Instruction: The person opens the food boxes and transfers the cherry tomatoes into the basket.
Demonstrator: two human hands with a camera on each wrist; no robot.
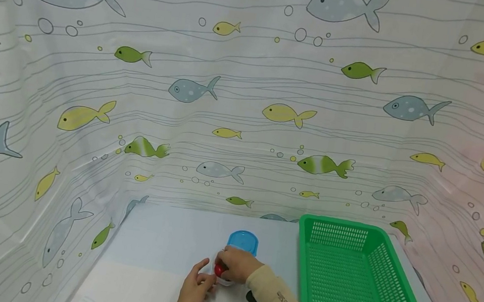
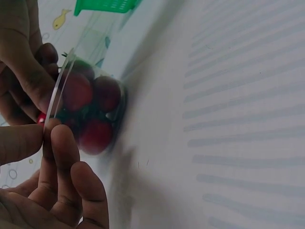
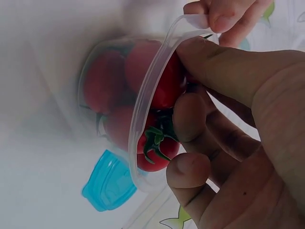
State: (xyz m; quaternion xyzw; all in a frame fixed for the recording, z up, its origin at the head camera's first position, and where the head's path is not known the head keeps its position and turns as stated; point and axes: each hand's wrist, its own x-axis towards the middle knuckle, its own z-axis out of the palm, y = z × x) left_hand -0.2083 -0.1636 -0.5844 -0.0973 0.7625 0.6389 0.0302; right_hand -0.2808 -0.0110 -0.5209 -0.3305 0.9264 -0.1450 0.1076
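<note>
A clear plastic tub (image 3: 138, 119) holds several red tomatoes (image 3: 102, 78), some with green stems. My left hand (image 1: 196, 288) pinches the tub's rim between thumb and finger, its other fingers loosely bent beside the wall. From the far side my right hand (image 1: 238, 264) reaches over the tub's mouth. Its thumb and fingers hold a red tomato (image 1: 219, 269) at the rim, largely hidden behind them in the right wrist view. Just behind the tub lies a blue lid (image 1: 243, 242), flat on the white table.
A green perforated plastic basket (image 1: 305, 258) stands to the right of my right forearm. The white table (image 1: 160, 241) stretches to the left of the hands. A fish-patterned sheet (image 1: 245, 121) hangs behind the table and at both sides.
</note>
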